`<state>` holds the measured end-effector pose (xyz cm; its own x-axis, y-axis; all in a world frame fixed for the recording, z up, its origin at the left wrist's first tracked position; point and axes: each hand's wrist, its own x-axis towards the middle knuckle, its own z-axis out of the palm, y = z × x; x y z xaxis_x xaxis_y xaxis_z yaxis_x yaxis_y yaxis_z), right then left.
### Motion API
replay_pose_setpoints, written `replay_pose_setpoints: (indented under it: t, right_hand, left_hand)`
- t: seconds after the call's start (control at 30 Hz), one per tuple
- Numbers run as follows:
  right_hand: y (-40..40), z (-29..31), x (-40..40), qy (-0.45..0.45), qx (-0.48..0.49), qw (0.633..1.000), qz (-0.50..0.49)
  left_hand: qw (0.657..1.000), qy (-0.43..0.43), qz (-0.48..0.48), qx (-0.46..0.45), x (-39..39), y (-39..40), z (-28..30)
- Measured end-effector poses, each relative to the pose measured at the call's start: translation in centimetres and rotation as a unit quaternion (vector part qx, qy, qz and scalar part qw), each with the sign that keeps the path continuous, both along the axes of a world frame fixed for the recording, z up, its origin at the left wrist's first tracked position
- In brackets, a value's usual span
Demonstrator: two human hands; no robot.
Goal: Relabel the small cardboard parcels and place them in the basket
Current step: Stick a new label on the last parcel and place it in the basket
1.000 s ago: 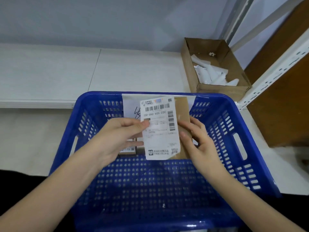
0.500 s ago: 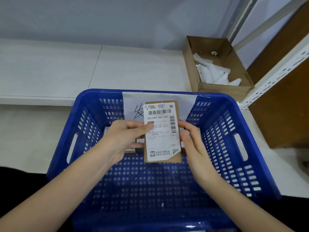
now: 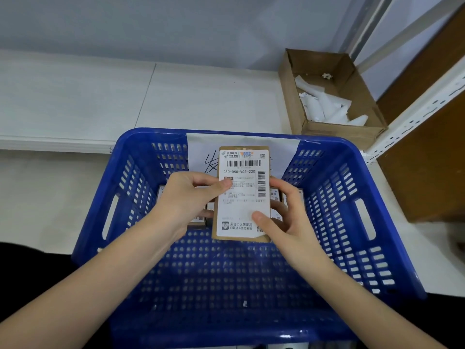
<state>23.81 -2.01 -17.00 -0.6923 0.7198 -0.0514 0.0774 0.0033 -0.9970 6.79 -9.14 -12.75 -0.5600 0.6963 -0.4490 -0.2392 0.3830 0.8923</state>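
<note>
A small flat cardboard parcel (image 3: 241,236) is held above the blue plastic basket (image 3: 352,222), and a white shipping label (image 3: 242,187) with barcodes covers its top face. My left hand (image 3: 186,200) grips the parcel's left edge, thumb on the label. My right hand (image 3: 284,217) holds the right edge, and its thumb presses the label's lower right part. Several labelled small parcels (image 3: 275,195) lie at the far end of the basket floor, mostly hidden behind my hands.
A white paper sheet with handwriting (image 3: 281,149) is taped to the basket's far wall. An open cardboard box (image 3: 297,96) with peeled white label backings stands at the back right. A white metal shelf upright (image 3: 415,107) and brown board rise at right.
The label was lifted off to the left of the parcel and now lies flat on it. My right thumb has moved onto the label's lower part.
</note>
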Motion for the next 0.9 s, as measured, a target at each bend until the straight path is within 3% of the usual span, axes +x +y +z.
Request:
replay_pose_setpoints:
  t: [0.17,0.4,0.67,0.77,0.83,0.9]
  right_hand:
    - [0.3,-0.1,0.2,0.004,0.011,1.0,0.027]
    - [0.7,-0.1,0.6,0.002,0.06,0.995,0.075]
    - [1.1,-0.4,0.5,0.008,0.009,0.999,0.052]
    - [1.1,-0.4,0.3,0.008,-0.001,0.999,0.04]
    - [1.0,-0.4,0.1,0.006,0.0,0.999,0.035]
    - [0.9,-0.3,-0.1,0.003,0.008,0.999,0.038]
  left_hand:
    - [0.999,0.043,0.01,0.012,0.3,0.0,-0.3]
    - [0.986,0.169,-0.005,0.006,0.4,-0.1,-1.4]
    - [0.951,0.3,-0.069,-0.018,0.2,0.3,-1.4]
    - [0.909,0.398,-0.105,-0.063,0.0,0.3,-0.5]
    - [0.84,0.508,-0.123,-0.143,-0.1,0.3,0.0]
    - [0.763,0.614,-0.119,-0.162,-0.1,0.1,-0.2]
